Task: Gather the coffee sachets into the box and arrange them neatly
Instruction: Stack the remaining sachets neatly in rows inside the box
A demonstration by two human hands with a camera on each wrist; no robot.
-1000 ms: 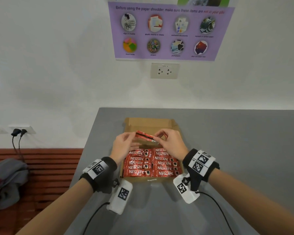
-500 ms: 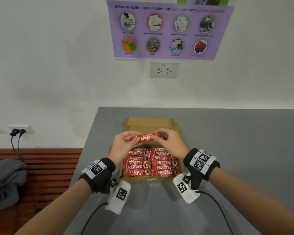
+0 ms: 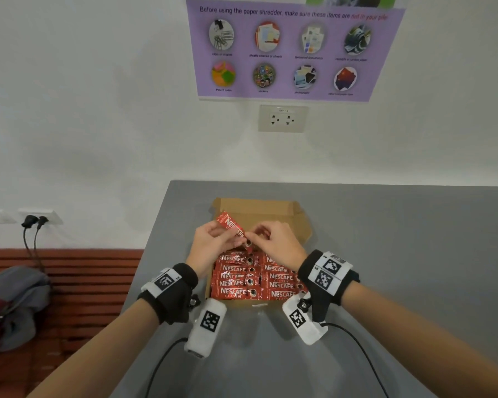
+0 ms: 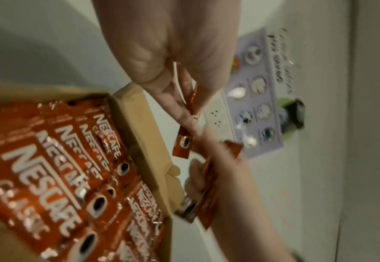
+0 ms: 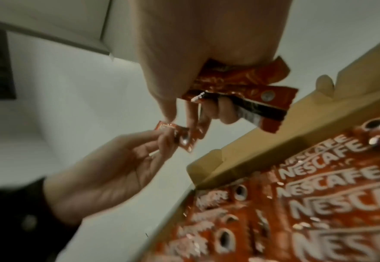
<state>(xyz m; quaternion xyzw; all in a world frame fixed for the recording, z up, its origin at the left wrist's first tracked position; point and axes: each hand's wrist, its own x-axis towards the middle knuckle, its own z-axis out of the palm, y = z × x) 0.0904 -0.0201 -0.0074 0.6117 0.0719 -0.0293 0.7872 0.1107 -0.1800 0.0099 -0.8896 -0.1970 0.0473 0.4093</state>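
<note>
— What have your hands got?

— My left hand [image 3: 213, 242] pinches one red Nescafé sachet [image 3: 231, 225], tilted, above the cardboard box [image 3: 259, 209]. My right hand [image 3: 276, 242] pinches its lower end, with spare sachets [image 5: 240, 83] curled in under the other fingers.

— And the rest?

— Two rows of sachets [image 3: 253, 278] lie flat in the box, labels up, on the grey table [image 3: 400, 254].

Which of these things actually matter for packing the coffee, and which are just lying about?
Part of the job:
- cardboard box
- packed sachets in two columns inside it
- loose sachet, pinched between left hand and right hand
- spare sachets tucked in the right palm

Just lying about:
- shredder poster
- wall socket
- grey bag on the bench
</note>
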